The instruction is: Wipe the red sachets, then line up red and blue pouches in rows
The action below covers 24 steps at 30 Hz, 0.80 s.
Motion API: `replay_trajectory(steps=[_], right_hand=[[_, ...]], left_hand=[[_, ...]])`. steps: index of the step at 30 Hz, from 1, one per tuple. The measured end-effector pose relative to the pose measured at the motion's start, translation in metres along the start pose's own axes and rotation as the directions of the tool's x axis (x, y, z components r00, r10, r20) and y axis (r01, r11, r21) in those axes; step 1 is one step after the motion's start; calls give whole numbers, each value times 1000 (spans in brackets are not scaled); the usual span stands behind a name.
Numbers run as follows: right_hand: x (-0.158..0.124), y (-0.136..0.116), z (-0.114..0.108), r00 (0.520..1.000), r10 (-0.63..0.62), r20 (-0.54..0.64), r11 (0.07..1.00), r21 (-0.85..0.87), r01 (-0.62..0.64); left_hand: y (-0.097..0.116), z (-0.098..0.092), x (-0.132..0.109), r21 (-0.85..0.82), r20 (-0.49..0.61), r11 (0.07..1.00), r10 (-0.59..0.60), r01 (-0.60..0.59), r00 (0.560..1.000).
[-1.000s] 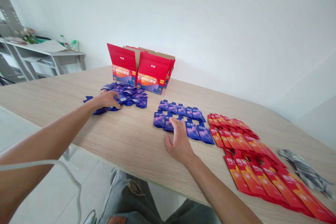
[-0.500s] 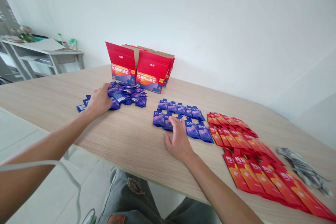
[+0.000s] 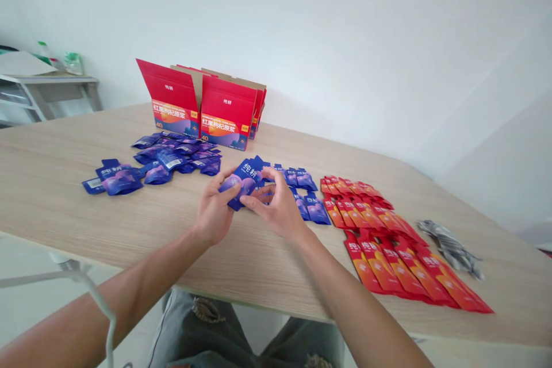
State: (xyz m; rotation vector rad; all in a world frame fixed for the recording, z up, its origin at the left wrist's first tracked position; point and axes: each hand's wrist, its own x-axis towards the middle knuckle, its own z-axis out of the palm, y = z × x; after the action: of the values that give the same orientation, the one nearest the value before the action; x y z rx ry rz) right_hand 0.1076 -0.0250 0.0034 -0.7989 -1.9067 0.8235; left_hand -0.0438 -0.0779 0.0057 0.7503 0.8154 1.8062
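Observation:
My left hand point(image 3: 214, 208) holds a purple-blue spouted pouch point(image 3: 245, 183) above the table, thumb on its printed front. My right hand point(image 3: 282, 210) is at the pouch's right side, thumb and fingers apart and curved around that edge; whether they touch it I cannot tell. Behind my right hand lie two rows of purple-blue pouches point(image 3: 318, 209), partly hidden. To the left is a loose heap of similar pouches point(image 3: 171, 156), with a single pouch point(image 3: 118, 178) at its near left.
Open red cartons point(image 3: 224, 121) stand at the back of the table. Overlapping rows of red-orange pouches point(image 3: 401, 270) lie on the right, beside a grey striped cloth point(image 3: 448, 245). A white cable point(image 3: 92, 293) hangs by my left arm. A side desk point(image 3: 52, 79) stands far left.
My left hand has left the loose heap and come to the middle with a pouch. My right hand has lifted from the rows to meet it. The view has shifted slightly right.

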Motion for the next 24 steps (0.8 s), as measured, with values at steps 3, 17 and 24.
replay_trajectory(steps=[3, 17, 24], right_hand=[[-2, 1, -18, 996, -66, 54, 983, -169, 74], [0, 23, -89, 992, -46, 121, 890, -446, 96], [58, 55, -176, 999, 30, 43, 780, -626, 4]], left_hand=[[-10, 12, 1, -48, 49, 990, -130, 132, 990], [-53, 45, -3, -22, 246, 947, -305, 319, 920], [-79, 27, -20, 401, 458, 913, -127, -77, 880]])
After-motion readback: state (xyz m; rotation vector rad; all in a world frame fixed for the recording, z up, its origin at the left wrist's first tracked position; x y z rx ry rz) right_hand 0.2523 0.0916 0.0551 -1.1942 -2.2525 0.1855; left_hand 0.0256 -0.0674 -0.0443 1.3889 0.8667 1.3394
